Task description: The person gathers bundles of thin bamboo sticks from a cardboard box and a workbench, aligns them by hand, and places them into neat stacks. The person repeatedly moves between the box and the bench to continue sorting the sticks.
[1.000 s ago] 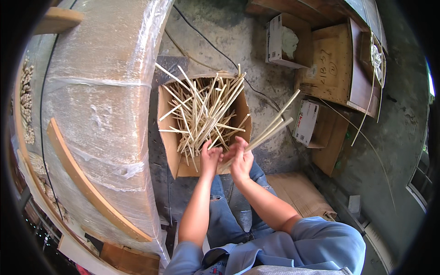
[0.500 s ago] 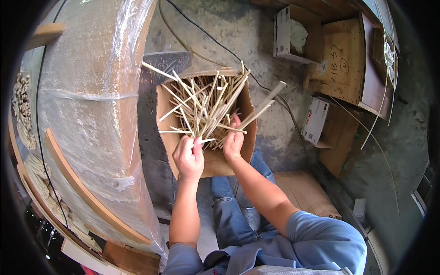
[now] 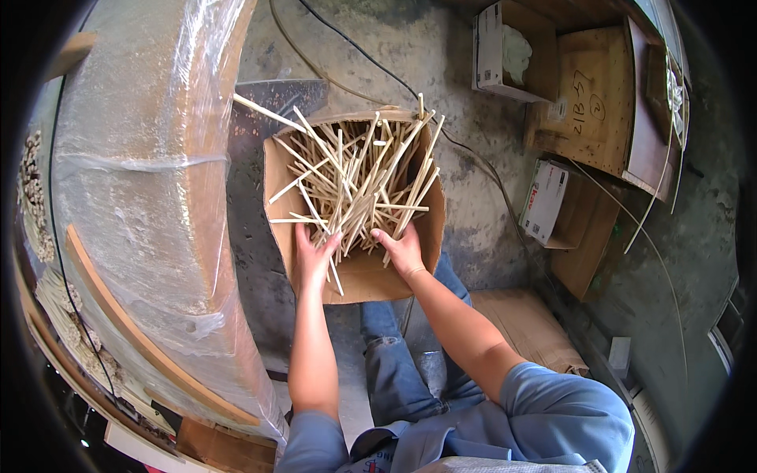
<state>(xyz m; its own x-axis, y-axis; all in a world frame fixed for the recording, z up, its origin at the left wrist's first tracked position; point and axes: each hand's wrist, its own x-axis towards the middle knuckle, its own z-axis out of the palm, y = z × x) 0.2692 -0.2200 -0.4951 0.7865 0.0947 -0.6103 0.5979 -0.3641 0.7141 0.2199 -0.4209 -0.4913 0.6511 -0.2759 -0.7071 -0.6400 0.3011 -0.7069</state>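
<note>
Both hands in the cardboard box [image 3: 277, 169] on the floor, at the near end of a loose sticks [image 3: 359, 177] pile. Left hand [image 3: 314, 256] fingers spread, touching sticks. Right hand [image 3: 404, 251] open, on stick ends (actual grip can't tell). Plastic-wrapped drum [image 3: 134, 189] just left.

Sticks [image 3: 355, 185]: pale bare wood, matt. Box [image 3: 371, 276]: brown cardboard, matt. Wrap [image 3: 134, 181] on big drum: glossy clear plastic, wrinkled. Floor [image 3: 378, 55]: rough grey concrete.
</note>
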